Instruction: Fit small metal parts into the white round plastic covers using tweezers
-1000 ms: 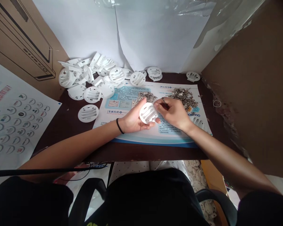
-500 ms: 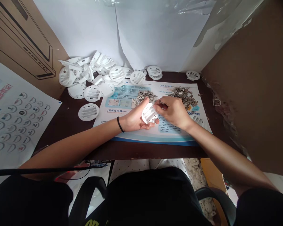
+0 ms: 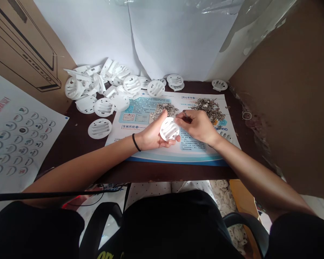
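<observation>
A round white plastic part (image 3: 169, 128) with long slots rests tilted in my left hand (image 3: 153, 138), its fingers closed round the lower edge and thumb up along the side. My right hand (image 3: 198, 126) is closed in a pinch at the part's upper right edge. What its fingertips hold is hidden. A small shiny bit of metal shows by its fingers; I cannot tell if it is held or worn. Behind the hands lie a pile of small silver metal pieces (image 3: 162, 109) and a pile of darker metal pieces (image 3: 209, 108), both on a printed sheet (image 3: 145, 156).
A heap of similar white parts (image 3: 105, 79) covers the table's back left, with single ones along the back. One more (image 3: 219, 85) sits at the back right. Cardboard (image 3: 280, 108) walls the right; a carton (image 3: 24, 46) and a leaflet (image 3: 21, 133) stand left.
The view has shifted slightly. My right hand's fingers have turned a little at the white part's edge, and the part is tilted slightly differently in my left hand.
</observation>
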A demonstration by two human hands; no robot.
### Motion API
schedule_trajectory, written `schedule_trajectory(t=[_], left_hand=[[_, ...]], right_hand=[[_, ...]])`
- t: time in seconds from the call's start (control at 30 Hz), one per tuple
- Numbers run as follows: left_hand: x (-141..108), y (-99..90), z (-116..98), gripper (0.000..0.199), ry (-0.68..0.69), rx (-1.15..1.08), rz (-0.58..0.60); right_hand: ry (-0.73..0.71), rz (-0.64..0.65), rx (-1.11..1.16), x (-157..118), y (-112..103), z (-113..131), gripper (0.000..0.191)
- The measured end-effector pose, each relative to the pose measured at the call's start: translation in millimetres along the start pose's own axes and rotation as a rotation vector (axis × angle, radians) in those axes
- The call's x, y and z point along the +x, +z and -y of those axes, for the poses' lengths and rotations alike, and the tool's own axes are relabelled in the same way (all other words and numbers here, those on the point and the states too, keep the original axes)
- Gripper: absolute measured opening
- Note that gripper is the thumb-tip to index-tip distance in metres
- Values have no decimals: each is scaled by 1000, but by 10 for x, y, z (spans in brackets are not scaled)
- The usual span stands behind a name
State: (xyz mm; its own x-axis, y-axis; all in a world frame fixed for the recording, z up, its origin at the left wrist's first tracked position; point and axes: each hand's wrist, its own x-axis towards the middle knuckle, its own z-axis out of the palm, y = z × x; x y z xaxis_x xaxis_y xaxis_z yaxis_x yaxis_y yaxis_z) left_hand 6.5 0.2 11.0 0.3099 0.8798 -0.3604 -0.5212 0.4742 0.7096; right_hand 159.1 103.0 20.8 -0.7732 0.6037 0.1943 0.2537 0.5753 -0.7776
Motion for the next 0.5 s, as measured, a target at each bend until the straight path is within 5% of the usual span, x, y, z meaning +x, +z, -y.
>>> schedule_trajectory(t=[0.5], left_hand=[[15,-25,16,73,-9,-9,26]], right_hand=[[-9,-49,-195,-3,64,75,21]])
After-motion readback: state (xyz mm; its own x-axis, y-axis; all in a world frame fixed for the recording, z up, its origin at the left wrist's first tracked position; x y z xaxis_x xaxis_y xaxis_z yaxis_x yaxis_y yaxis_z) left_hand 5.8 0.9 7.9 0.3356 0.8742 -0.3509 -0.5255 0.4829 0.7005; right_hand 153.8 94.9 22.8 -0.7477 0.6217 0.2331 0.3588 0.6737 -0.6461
